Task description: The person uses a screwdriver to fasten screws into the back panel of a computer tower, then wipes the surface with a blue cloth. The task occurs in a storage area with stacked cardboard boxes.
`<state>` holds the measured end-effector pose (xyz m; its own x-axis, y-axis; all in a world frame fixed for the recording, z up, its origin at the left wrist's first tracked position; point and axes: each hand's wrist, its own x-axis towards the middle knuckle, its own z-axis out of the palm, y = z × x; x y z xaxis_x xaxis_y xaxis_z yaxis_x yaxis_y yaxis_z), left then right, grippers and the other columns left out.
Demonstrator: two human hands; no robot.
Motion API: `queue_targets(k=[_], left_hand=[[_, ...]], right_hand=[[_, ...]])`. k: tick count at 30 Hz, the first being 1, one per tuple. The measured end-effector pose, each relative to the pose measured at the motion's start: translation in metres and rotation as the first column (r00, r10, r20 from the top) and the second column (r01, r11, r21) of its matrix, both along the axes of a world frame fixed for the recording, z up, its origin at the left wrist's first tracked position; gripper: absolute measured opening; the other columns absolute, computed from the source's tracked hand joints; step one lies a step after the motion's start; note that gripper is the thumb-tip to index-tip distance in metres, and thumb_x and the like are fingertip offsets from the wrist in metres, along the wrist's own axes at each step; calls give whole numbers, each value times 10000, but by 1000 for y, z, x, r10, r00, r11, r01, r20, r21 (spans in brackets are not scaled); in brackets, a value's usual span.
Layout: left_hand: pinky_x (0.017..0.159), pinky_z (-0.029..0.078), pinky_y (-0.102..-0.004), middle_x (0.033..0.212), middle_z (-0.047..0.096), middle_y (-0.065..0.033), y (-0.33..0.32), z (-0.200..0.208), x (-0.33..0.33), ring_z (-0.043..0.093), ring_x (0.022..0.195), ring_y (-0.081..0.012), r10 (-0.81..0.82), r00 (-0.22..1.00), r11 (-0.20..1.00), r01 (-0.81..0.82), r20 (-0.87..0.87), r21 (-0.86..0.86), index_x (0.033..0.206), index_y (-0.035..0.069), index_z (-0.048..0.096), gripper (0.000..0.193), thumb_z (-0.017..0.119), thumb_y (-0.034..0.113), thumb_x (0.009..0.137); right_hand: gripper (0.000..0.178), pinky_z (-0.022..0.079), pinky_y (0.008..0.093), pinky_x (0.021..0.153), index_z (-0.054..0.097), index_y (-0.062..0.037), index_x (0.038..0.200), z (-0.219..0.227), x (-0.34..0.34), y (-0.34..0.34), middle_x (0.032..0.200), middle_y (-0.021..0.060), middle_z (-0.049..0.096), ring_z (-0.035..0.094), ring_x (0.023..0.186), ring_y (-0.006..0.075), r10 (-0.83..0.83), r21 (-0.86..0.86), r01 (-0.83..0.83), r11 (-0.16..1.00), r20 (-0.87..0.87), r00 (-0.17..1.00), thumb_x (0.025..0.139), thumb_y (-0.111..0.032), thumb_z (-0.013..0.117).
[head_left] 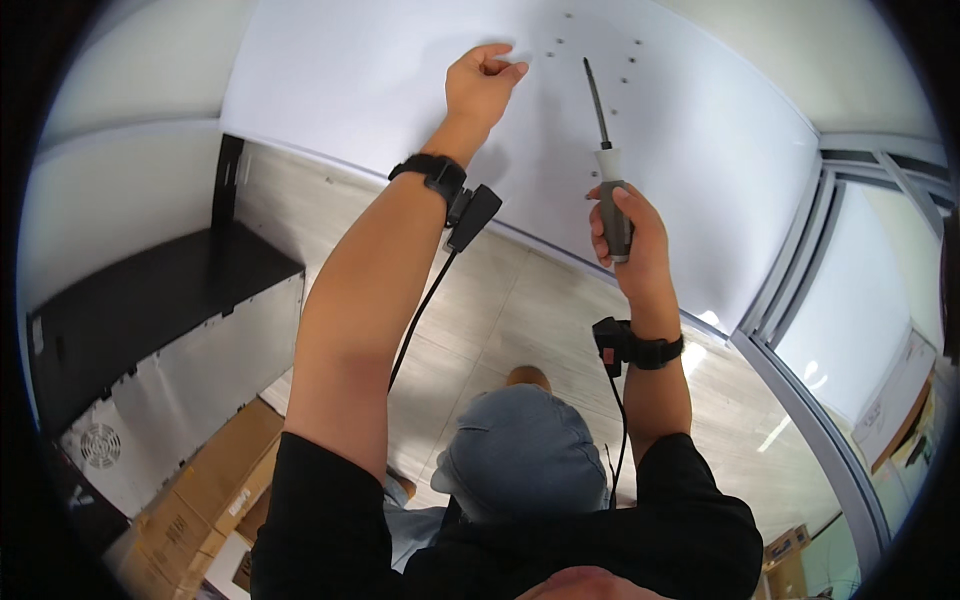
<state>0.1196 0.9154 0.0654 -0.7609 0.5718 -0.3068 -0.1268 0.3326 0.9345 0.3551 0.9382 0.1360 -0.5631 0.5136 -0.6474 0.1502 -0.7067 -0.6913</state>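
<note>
My right hand (632, 228) is wrapped round the grey and white handle of a screwdriver (611, 205), its dark shaft pointing away from me over the white table (700, 170). My left hand (482, 85) hovers over or rests on the tabletop, with thumb and index finger bent and a gap between their tips. Nothing shows in that gap; the curled fingers behind are partly hidden. Several small screws (632, 60) lie scattered on the white surface around the screwdriver's tip and to the right of my left hand.
To the left stands a black and silver metal case (180, 355) with a round fan grille, above a cardboard box (205, 490). A grey metal frame (800, 375) runs along the right. A cable hangs from each wrist strap. Tiled floor (480, 290) lies below the table edge.
</note>
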Motion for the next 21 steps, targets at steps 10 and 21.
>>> queue_targets(k=[10, 21], left_hand=[[624, 418, -242, 733, 603, -19, -292, 65, 12, 539, 640, -97, 179, 926, 983, -180, 333, -28, 849, 52, 598, 158, 624, 202, 890], [742, 485, -273, 1043, 648, -102, -610, 202, 125, 640, 865, -160, 568, 812, 802, -582, 134, 131, 1195, 25, 523, 325, 460, 18, 876]], right_hand=[[336, 315, 229, 416, 567, -2, 1021, 69, -55, -91, 639, 10, 504, 423, 470, 78, 554, 242, -561, 792, 105, 826, 900, -312, 519], [310, 329, 205, 426, 578, -70, 1015, 220, -58, -341, 662, -29, 499, 439, 491, 55, 936, 552, -820, -154, 347, 58, 904, -359, 566]])
